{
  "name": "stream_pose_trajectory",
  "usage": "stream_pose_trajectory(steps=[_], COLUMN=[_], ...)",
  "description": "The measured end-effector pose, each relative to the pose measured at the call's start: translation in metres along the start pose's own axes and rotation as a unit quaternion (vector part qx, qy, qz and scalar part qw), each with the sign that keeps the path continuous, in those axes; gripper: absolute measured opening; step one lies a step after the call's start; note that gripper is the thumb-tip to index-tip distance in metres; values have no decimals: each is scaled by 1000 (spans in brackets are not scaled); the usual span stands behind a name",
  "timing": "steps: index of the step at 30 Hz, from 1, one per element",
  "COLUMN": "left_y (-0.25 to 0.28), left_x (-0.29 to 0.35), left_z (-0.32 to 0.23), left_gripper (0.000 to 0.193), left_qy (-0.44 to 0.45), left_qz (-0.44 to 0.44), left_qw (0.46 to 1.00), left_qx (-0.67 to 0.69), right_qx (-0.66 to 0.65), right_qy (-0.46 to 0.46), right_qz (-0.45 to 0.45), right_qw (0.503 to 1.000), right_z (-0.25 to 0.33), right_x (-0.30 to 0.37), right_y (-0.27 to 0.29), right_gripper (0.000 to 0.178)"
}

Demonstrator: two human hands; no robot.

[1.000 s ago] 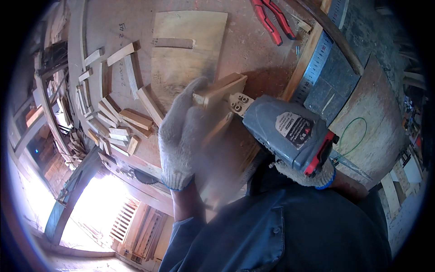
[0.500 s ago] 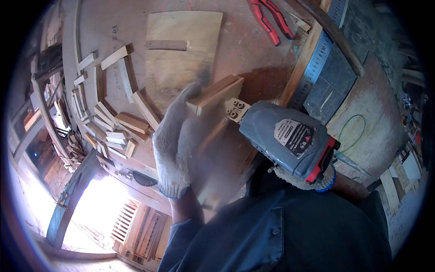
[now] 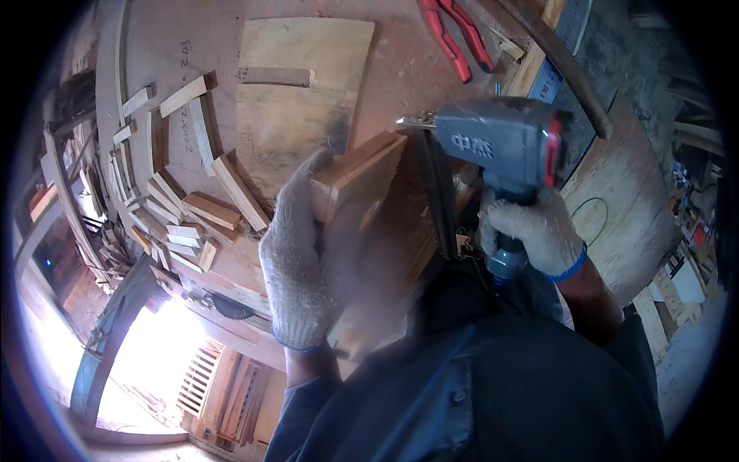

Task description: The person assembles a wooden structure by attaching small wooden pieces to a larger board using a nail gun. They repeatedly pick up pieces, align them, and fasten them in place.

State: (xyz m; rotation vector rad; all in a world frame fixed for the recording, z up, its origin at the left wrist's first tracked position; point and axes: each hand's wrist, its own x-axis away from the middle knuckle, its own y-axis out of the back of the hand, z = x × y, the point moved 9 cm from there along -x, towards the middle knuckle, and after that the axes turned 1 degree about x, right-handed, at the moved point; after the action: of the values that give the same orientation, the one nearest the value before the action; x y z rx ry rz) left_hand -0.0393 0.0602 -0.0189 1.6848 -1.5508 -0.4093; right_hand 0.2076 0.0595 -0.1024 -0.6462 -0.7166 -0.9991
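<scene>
Gloved Hands Bring Nail Gun to the Rim of a Wooden Piece

We look down on a workshop counter, where a person's gloved left hand steadies a wooden piece close to the body. The fingers of that hand are closed on its left edge, their tips by the upper corner; a pale blur hides the lower part, so we cannot tell how the thumb sits. The grip looks chosen to brace the wood while leaving its far right corner free for the tool. The right hand wraps the handle of a grey-and-red nail gun, its fingers fully curled, and the tool lies sideways with its nose just beside that corner; we cannot tell whether they touch. Cut wooden strips lie to the left, apparently kept within the left hand's reach, while the red-handled pliers and a slotted plywood panel rest beyond, seemingly parked out of the way.

Compared with half a second earlier, we see the gun rolled from its labelled back onto its side, its nose lifted from the wood's right face to above its upper edge. The right hand, then mostly hidden under the tool, now shows plainly; the left hand's hold is much the same.
</scene>
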Motion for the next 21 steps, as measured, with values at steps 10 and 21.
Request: stream_pose_trajectory(steps=[10, 21], left_y=[3, 5], left_x=[-2, -5], left_z=[8, 9], left_gripper=[49, 47], left_qy=[22, 29], left_qz=[12, 6], left_qw=[1000, 999], left_qx=[5, 35], right_qx=[7, 37], right_qy=[-49, -42], right_qz=[42, 37], right_qw=[998, 998], right_z=[-2, 0], right_x=[-14, -13], right_y=[-5, -7], right_gripper=[18, 13])
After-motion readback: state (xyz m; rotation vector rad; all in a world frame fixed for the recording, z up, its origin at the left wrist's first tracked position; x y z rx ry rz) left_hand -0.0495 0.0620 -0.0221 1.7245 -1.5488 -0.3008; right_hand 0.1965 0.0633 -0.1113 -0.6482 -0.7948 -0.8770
